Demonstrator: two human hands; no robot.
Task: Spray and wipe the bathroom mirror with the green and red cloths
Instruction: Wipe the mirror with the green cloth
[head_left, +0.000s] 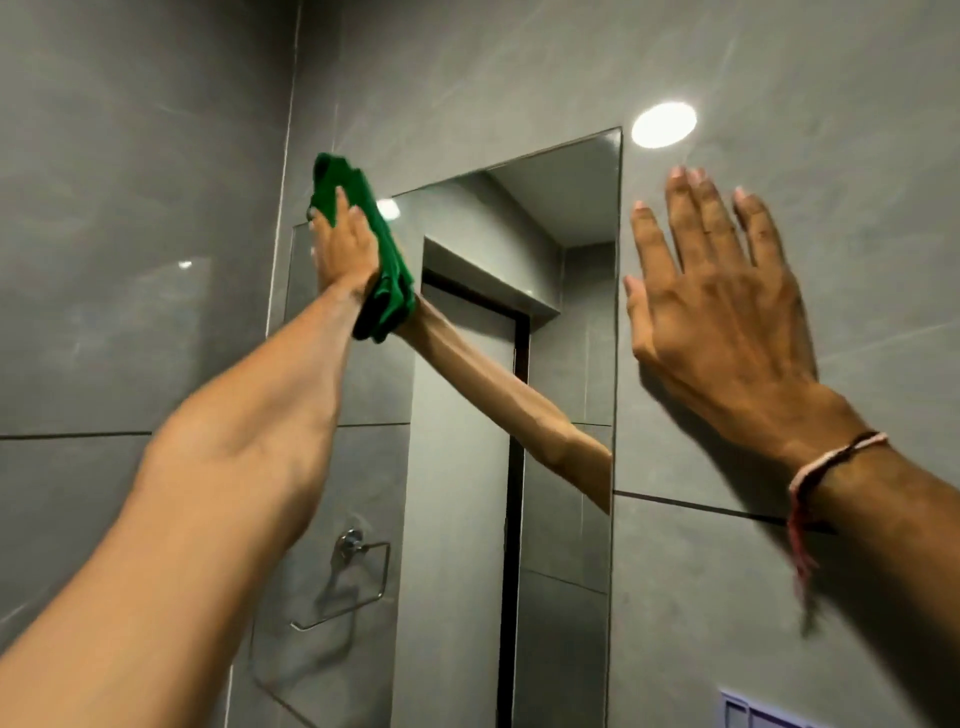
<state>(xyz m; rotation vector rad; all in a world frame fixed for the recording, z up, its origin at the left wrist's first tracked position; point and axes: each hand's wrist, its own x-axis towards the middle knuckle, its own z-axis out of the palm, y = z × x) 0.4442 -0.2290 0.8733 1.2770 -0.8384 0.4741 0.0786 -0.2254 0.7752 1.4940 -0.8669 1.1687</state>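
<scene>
- Grey tiles (130, 208) cover the walls all round, and a tall mirror (566, 322) is fixed flat on them; a ceiling light glares off the tile just past its top right corner.
- Left hand (345, 249) is stretched up to the mirror's top left corner, palm flat, pressing the green cloth (387, 249) against the glass. The cloth is bunched, part of it sticking up above the fingers and part hanging below the wrist.
- Right hand (722, 306) is empty, fingers spread wide, palm laid on the tile just to the right of the mirror; it looks to me like a brace while the other arm reaches high.
- A thread band (831, 460) sits on the right wrist.
- Mirrored in the glass are the left forearm, a doorway and a towel ring (358, 566).
- I see no red cloth and no spray bottle from here.
- Step in hand, as I judge it: wiping with the green cloth, working at the top edge. Whether the glass is wet with spray I cannot tell.
- Next move probably calls for drawing the cloth across or down with steady pressure, keeping it flat under the palm so the loose end does not drag, and covering the lower glass before the red cloth comes in.
</scene>
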